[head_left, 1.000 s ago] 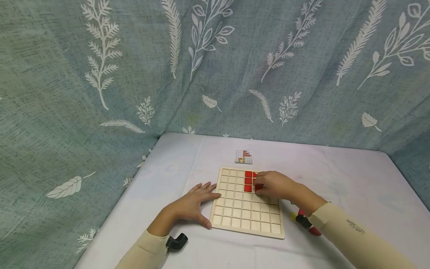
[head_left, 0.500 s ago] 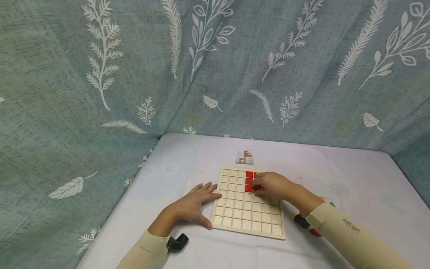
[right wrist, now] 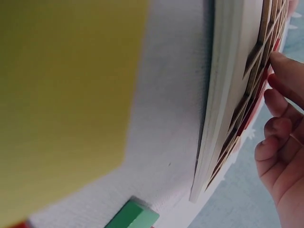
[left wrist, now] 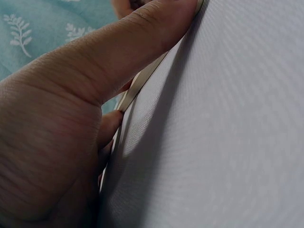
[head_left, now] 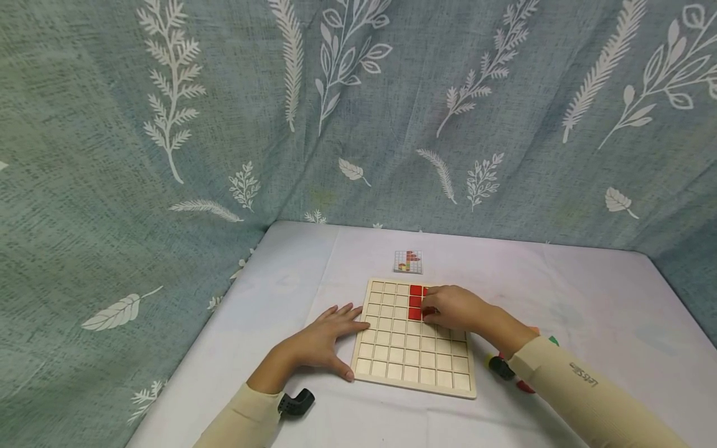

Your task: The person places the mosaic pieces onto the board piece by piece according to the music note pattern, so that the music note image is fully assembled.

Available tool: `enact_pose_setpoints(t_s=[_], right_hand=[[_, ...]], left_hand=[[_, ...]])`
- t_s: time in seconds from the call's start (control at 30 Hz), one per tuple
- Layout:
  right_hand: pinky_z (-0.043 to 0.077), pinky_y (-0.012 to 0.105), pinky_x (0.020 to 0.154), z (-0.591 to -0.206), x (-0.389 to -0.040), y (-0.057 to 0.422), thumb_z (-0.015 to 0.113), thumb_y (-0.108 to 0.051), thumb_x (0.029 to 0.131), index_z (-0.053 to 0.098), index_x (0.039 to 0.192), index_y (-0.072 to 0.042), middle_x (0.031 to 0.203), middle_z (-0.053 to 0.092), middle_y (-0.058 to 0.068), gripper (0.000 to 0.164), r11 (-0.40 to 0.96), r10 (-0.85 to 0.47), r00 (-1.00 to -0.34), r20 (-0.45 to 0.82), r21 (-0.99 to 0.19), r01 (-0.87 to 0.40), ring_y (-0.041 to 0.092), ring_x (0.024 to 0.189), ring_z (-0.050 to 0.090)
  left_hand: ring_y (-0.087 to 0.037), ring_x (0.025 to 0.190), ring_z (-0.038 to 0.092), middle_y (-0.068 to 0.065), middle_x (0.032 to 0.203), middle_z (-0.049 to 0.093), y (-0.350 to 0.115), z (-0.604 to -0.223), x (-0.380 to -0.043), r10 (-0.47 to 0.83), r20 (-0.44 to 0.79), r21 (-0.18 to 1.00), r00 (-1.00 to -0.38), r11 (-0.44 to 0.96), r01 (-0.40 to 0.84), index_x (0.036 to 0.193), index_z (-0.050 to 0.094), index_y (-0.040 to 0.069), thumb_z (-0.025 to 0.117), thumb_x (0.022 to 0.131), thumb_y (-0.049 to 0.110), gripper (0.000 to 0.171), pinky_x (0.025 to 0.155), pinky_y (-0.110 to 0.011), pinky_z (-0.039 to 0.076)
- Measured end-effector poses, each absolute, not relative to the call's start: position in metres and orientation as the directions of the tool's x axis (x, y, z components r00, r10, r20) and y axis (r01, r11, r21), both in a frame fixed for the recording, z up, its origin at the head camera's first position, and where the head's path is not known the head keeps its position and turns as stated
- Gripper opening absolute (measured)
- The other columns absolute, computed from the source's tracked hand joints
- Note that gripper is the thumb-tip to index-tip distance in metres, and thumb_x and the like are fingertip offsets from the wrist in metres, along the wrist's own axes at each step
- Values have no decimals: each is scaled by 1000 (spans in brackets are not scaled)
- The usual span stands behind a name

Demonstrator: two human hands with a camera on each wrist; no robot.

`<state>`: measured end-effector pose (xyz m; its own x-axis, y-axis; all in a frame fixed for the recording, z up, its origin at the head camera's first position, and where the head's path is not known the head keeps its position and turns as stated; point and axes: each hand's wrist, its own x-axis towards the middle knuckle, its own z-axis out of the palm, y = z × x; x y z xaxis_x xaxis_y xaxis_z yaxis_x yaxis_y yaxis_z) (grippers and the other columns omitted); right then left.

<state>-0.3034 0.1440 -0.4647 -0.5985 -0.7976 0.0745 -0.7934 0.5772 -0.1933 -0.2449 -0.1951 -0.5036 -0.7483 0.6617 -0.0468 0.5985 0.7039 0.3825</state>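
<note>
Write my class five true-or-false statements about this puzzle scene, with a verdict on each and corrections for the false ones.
1. The pattern card lies beyond the far edge of the wooden grid board. True.
2. The left hand holds the pattern card. False: it touches the board's left side.
3. Red tiles sit in the board's far half. True.
4. The green block sits on the board. False: it lies on the white cloth.
5. The right hand reaches over the board. True.

Blue-green curtain (head_left: pixel 392 155) with white leaf prints, whitish tabletop (head_left: pixel 313 280), pale gridded board (head_left: pixel 396 339), red tiles (head_left: pixel 415 302), cream sleeves (head_left: pixel 582 386)
</note>
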Motion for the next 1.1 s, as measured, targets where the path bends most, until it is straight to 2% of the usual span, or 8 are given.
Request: enact_pose_setpoints(t_s=[0.37, 0.6, 0.73, 0.9, 1.1], right_hand=[[51, 29, 71, -464, -303, 146, 74, -23, 88, 72, 98, -16, 92, 63, -5, 12, 558, -809, -583, 82, -207, -804, 6, 78, 55], [53, 32, 78, -464, -302, 150, 72, -24, 89, 72, 107, -15, 99, 65, -4, 20, 564, -804, -590, 68, -225, -795, 8, 86, 58], [53, 33, 78, -463, -301, 155, 74, -23, 88, 72, 108, -13, 98, 64, -3, 22, 562, -808, -585, 76, -201, -802, 10, 87, 60], [52, 30, 71, -459, -299, 164, 75, -20, 87, 73, 104, -14, 90, 61, -5, 18, 600, -783, -620, 49, -199, -775, 6, 75, 53], [53, 31, 74, -455, -295, 183, 74, -19, 86, 74, 104, -13, 93, 63, -7, 19, 678, -720, -694, -14, -230, -698, 7, 80, 58]], left_hand=[[-20, 148, 7, 2, 161, 16, -195, -503, -245, 659, -53, 387, -750, 706, 593, 148, 43, 26, 70, 54, 83, 113, 118, -44, 3], [-21, 148, 7, 1, 161, 17, -195, -503, -245, 663, -48, 389, -747, 701, 597, 148, 44, 26, 70, 55, 82, 112, 118, -45, 4], [-21, 148, 7, 1, 161, 16, -195, -504, -246, 662, -44, 387, -748, 701, 598, 148, 44, 26, 69, 54, 83, 112, 118, -46, 4], [-19, 148, 6, 4, 161, 15, -194, -506, -246, 654, -53, 388, -755, 710, 588, 148, 43, 28, 69, 54, 83, 113, 118, -45, 3], [-20, 148, 6, 3, 161, 15, -195, -507, -247, 655, -47, 389, -754, 707, 590, 148, 43, 28, 69, 54, 84, 113, 118, -45, 3]])
